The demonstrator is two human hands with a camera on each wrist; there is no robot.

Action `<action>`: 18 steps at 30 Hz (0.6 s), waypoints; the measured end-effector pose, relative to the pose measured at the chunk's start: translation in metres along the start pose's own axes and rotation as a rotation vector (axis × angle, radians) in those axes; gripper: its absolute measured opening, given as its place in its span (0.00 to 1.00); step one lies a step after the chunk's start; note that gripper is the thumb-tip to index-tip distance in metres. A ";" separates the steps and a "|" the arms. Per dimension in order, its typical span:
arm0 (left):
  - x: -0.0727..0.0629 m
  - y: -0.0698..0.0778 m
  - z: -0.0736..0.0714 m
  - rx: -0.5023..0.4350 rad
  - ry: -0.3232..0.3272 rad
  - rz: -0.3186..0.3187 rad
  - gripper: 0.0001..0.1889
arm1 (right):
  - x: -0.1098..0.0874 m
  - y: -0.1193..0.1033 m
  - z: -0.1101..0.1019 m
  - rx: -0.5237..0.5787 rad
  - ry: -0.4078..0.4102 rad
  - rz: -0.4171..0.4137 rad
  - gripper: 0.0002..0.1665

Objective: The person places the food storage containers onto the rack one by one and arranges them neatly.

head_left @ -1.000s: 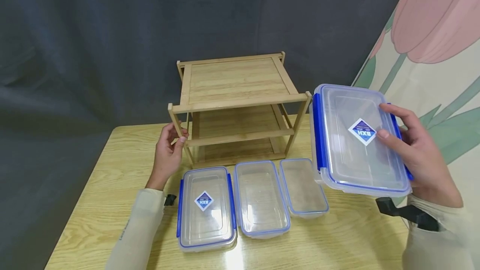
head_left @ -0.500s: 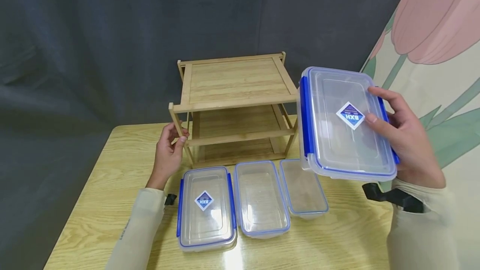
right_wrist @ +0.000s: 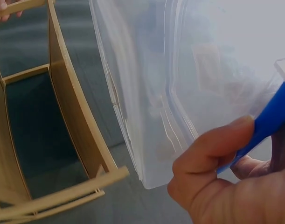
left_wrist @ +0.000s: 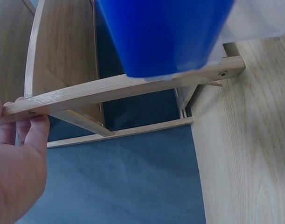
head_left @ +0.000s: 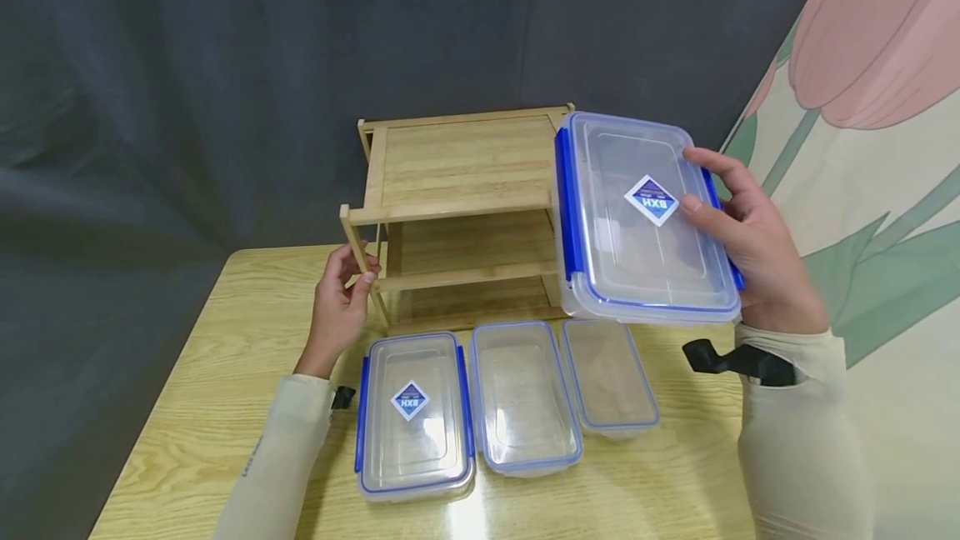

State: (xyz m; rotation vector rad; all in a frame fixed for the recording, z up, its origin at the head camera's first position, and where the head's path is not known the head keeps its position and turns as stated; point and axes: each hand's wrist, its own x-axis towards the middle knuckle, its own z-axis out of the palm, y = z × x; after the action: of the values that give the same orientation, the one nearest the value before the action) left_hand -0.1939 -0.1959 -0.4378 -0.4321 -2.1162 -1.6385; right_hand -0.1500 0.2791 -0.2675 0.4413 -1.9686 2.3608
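A clear lidded food container [head_left: 637, 248] with blue side clips and a diamond label is held up in the air. My right hand [head_left: 757, 248] grips its right edge, thumb on the lid near the label. It overlaps the right part of the wooden shelf rack [head_left: 457, 211] in the head view. My left hand [head_left: 341, 307] pinches the rack's front left leg, and the left wrist view shows the fingers [left_wrist: 37, 133] around that wooden bar [left_wrist: 105, 88]. In the right wrist view the container's translucent side [right_wrist: 137, 102] fills the middle, with a blue clip [right_wrist: 268, 121] beside the thumb.
In front of the rack on the wooden table [head_left: 202, 373] lie a lidded container [head_left: 442, 457] with blue clips and two blue-rimmed containers, one in the middle [head_left: 525, 390] and a smaller one on the right [head_left: 611, 373]. A dark curtain [head_left: 300, 65] hangs behind; a flower-painted wall [head_left: 900, 273] stands right.
My right hand has carried the lidded container leftward and upward, from right of the rack to in front of its right side. The left hand stays on the rack's leg.
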 end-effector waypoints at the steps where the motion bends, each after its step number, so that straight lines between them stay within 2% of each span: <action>1: 0.000 0.000 0.000 0.002 -0.001 0.001 0.21 | 0.002 0.000 0.002 0.008 -0.002 0.002 0.33; 11: 0.001 0.000 0.000 0.020 -0.011 -0.005 0.21 | 0.026 -0.002 0.027 0.003 0.003 0.007 0.30; 18: 0.003 0.001 0.003 0.039 -0.028 -0.002 0.21 | 0.048 0.000 0.041 0.069 -0.004 0.003 0.30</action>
State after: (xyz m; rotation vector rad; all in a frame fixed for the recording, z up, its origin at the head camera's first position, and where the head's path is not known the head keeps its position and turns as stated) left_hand -0.1970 -0.1927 -0.4360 -0.4431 -2.1657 -1.5989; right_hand -0.1881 0.2322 -0.2497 0.4470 -1.8951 2.4377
